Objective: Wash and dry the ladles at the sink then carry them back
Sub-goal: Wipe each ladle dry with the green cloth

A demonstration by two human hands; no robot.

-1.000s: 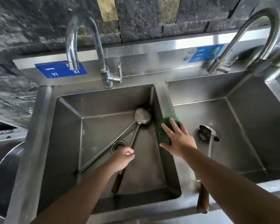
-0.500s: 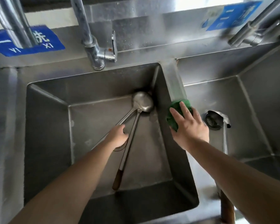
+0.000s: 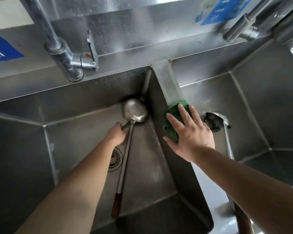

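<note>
Steel double sink [image 3: 164, 78], two basins, ladles in both.
Left hand [image 3: 117, 135] grips long steel ladle [image 3: 135, 112] at neck, bowl at 1 o'clock; right hand [image 3: 191, 132] flat, fingers spread, pressing green cloth [image 3: 172, 115] on divider; second steel ladle [image 3: 225, 130] at 3 o'clock.

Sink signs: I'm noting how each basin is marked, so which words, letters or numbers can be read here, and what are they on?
"XI": white letters, cut off at the frame edge, on the blue sign on the sink backsplash, far left.
White marks on the blue sign at upper right: too blurred to read.
No other text shows, on faucets, ladles or cloth.
</note>
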